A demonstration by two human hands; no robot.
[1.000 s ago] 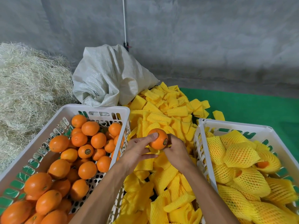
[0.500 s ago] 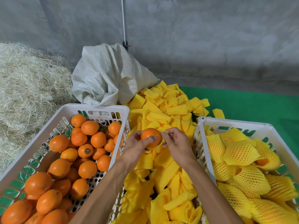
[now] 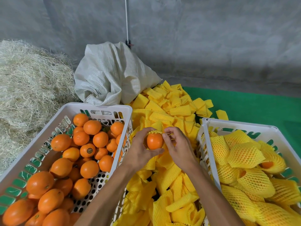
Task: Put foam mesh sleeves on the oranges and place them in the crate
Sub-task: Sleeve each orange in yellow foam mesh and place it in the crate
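Hands meet over the sleeve pile: the left hand curls its grip round an orange, and the right hand pinches a sleeve capping the orange's far end. Left of the pile sits a crate of bare oranges; right of it, the crate of sleeved ones.
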